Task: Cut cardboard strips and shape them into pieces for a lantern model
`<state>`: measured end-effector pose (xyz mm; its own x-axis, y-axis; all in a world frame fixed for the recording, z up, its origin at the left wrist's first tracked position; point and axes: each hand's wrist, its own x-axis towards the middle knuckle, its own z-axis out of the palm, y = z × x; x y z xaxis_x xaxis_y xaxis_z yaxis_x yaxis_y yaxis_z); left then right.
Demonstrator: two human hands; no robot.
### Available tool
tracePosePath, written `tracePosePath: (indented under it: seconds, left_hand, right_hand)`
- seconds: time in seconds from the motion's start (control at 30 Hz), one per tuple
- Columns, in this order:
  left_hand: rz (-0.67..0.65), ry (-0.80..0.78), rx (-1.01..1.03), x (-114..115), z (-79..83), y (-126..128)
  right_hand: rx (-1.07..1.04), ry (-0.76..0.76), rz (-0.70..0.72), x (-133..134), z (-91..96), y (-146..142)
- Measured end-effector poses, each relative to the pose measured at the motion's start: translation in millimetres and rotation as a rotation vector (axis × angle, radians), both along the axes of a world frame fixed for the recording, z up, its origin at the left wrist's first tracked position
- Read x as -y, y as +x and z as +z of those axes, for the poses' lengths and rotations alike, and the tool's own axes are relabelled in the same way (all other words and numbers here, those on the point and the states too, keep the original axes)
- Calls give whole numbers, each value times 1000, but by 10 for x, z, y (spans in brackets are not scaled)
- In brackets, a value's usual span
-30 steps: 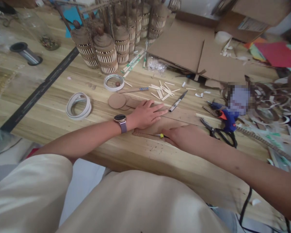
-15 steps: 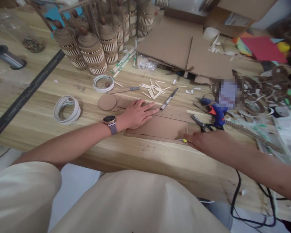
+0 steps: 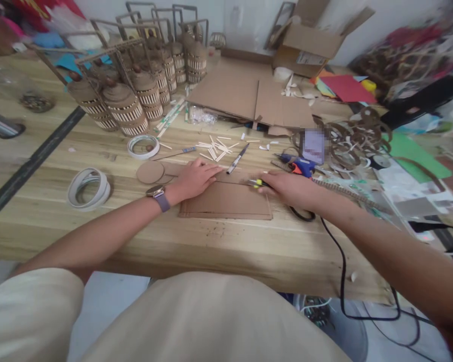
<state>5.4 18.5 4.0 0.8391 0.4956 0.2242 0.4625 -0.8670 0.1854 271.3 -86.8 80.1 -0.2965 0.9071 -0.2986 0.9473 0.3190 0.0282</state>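
My left hand (image 3: 197,178) lies flat, fingers stretched out, on a brown cardboard strip (image 3: 226,177) along the upper edge of a cardboard sheet (image 3: 230,201). In my right hand (image 3: 287,188) is a utility knife (image 3: 255,183) with a yellow part near its blade. Its tip is at the right part of the strip, above the sheet; whether the blade touches is too blurred to tell. A pen (image 3: 237,160) lies just beyond the strip. Cardboard discs (image 3: 150,172) sit left of my left hand.
Behind are small wooden sticks (image 3: 215,147), tape rolls (image 3: 88,188), a blue glue gun (image 3: 302,166) and large cardboard (image 3: 226,88). Several lantern-like models (image 3: 124,108) stand at back left. A black cable (image 3: 342,271) hangs over the table's front edge at right.
My right hand has moved the knife from the sheet's lower right corner up to its upper edge. My left hand stays on the cardboard, its fingers closer together. The camera view has shifted.
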Motion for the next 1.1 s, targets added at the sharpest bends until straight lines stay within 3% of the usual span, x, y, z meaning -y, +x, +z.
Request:
tracePosePath:
  seconds: [0.1, 0.17, 0.27, 0.37, 0.43, 0.6, 0.73, 0.83, 0.97, 1.1]
  left_hand:
    - [24, 26, 8, -52, 47, 66]
    - [68, 53, 25, -4, 100, 57]
    - [90, 94, 58, 204, 174, -77]
    - [-84, 69, -9, 460, 179, -296]
    - [-112, 38, -122, 565, 146, -420]
    - [-124, 2, -261, 532, 119, -501]
    - [-219, 111, -309, 512, 230, -453]
    - [-228, 240, -316, 594, 339, -431]
    - [-156, 393, -302, 685, 509, -430]
    - [-65, 363, -300, 620, 769, -469]
  right_hand:
    - [-43, 68, 13, -243, -163, -197]
    - [-51, 150, 7, -239, -202, -277]
    - [-65, 232, 67, 26, -208, -292]
    - [-89, 192, 210, 384, -259, -209]
    - [-72, 234, 256, 536, -331, -142]
    - [8, 336, 323, 591, -493, -83]
    - [67, 426, 416, 623, -551, -106]
    - [86, 517, 465, 657, -502, -86]
    - [88, 644, 475, 649, -259, -47]
    - [93, 732, 452, 596, 54, -72]
